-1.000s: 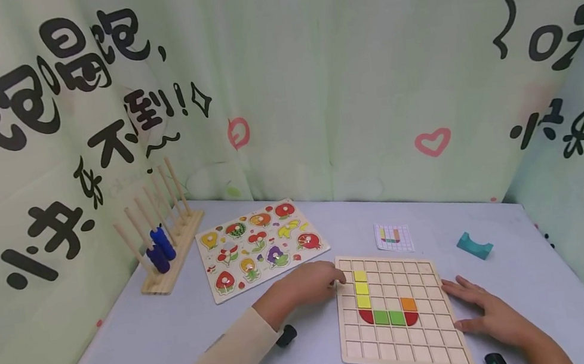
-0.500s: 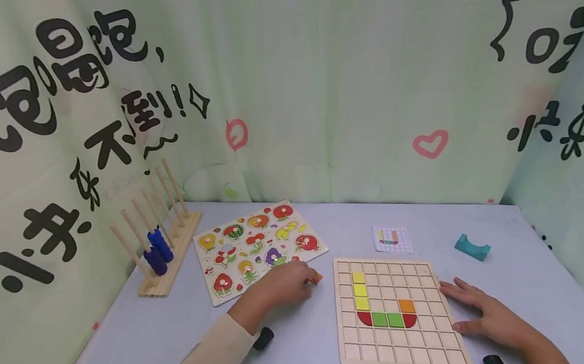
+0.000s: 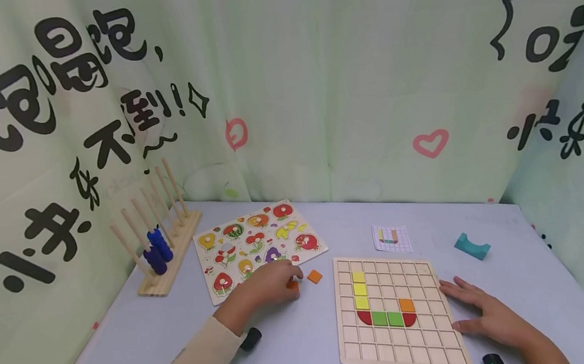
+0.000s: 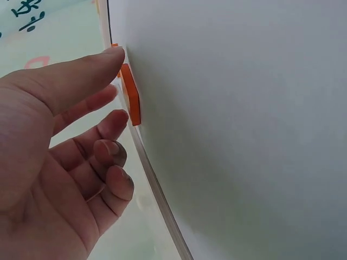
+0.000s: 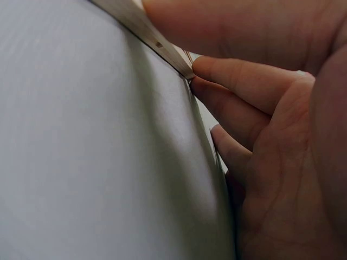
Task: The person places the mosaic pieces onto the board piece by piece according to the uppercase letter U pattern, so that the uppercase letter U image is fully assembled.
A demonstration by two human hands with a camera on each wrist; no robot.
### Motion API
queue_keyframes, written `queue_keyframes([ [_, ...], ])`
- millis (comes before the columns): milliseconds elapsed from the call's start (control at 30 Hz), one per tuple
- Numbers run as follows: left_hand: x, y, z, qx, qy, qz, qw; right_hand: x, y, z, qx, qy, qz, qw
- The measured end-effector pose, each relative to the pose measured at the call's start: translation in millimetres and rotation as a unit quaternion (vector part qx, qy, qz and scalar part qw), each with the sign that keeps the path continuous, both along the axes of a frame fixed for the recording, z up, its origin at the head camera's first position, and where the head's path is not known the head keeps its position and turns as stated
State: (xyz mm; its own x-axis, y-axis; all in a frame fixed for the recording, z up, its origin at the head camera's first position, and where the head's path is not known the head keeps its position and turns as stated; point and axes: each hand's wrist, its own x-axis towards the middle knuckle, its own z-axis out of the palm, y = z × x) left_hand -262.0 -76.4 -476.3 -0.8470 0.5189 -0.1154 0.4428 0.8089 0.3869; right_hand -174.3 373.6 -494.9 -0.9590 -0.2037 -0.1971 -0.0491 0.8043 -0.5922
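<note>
My left hand (image 3: 267, 284) is over the table by the front right corner of the fruit puzzle. An orange square tile (image 3: 293, 288) lies between its thumb and fingers, partly covered in the head view. From the left wrist, the thumb and fingers stand apart around that orange tile (image 4: 131, 96), which sits on the table. Another orange tile (image 3: 315, 276) lies just right of the fingertips. My right hand (image 3: 488, 313) rests with extended fingers against the right edge of the wooden grid board (image 3: 376, 349). The board bears yellow, green, red and orange pieces in a U shape.
Behind the left hand lies the fruit puzzle (image 3: 257, 258). A pegged wooden stand (image 3: 180, 243) with blue pieces is at the far left. Beyond the grid board are a small pattern card (image 3: 391, 238) and a teal curved block (image 3: 472, 246).
My left hand has drawn back leftward from the grid board. The orange tile seen at its fingertips half a second ago now lies on the table, clear of them. The right hand stays put.
</note>
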Motion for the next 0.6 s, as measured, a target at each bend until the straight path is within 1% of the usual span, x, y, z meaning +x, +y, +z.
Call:
queue_keyframes([
  [133,-0.7,-4.0,0.8,-0.007,0.001,0.0,1.0,-0.1,0.3,1.0,-0.001,-0.002,-0.001,1.0],
  [267,-0.7,-6.8,1.4,-0.015,-0.01,0.004,0.9998,0.1,0.0,0.6,-0.004,-0.008,-0.003,1.0],
  [400,-0.3,-8.2,1.8,-0.015,-0.017,0.007,0.9997,0.3,0.8,-0.7,-0.004,0.004,0.004,1.0],
  [600,-0.3,-9.0,2.2,-0.005,-0.023,-0.004,0.9997,0.0,1.2,-1.0,0.0,0.008,0.006,0.9999],
])
